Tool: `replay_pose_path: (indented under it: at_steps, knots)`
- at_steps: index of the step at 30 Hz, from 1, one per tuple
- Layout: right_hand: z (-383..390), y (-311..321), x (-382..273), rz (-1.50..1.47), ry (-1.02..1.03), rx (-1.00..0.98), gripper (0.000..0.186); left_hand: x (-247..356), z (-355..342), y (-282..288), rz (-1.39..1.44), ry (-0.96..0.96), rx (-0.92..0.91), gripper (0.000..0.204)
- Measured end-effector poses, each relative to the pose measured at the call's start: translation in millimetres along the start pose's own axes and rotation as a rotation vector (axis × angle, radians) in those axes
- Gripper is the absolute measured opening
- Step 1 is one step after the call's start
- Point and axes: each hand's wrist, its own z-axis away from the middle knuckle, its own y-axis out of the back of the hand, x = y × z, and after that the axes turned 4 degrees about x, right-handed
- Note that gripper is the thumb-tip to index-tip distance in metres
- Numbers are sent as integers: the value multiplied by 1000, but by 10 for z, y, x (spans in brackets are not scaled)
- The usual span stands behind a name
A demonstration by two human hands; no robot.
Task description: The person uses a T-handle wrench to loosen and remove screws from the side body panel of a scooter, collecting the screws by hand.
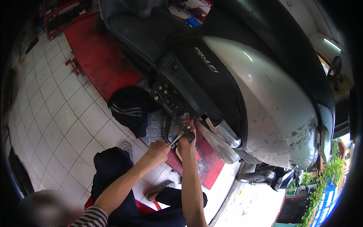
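My left hand [158, 150] is closed on a silver metal wrench or bar [176, 139]. My right hand [186, 140] is closed at its far end, beside a dark metal lever [174, 118] under the scooter; exactly what its fingers hold is unclear. The scooter [272, 106], with silver and black panels, fills the right half, above a red lift platform [94, 56] with diamond-plate metal. A dark cloth with grey stripes [124, 106] lies on the platform left of my hands. Several bolts [162, 90] show on the scooter's underside.
Pale floor tiles [56, 113] run along the left. Red metal frames [53, 15] stand at the top left. My dark-trousered legs are below, over a red seat. Another two-wheeler [257, 178] and plants [325, 174] show outside at right. A blurred shape fills the lower left.
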Motion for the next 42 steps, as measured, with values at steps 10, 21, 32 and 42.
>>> replay_pose_path:
  at_steps: [10, 21, 32, 42]
  knots:
    - [80, -91, 22, -109, -26, -51, 13, 36, -11, 39, -34, -38, -16, 12]
    - [205, -21, -10, 225, 59, 13, 18, -4, -5, 6, -20, -12, 47, 13]
    - [1305, 1474, -110, 1698, 502, 532, 17, 4, -30, -132, -22, -15, -106, 25]
    - [1477, 1742, -129, 1850, 739, 465, 27, 210, -9, -275, 14, -87, -351, 28]
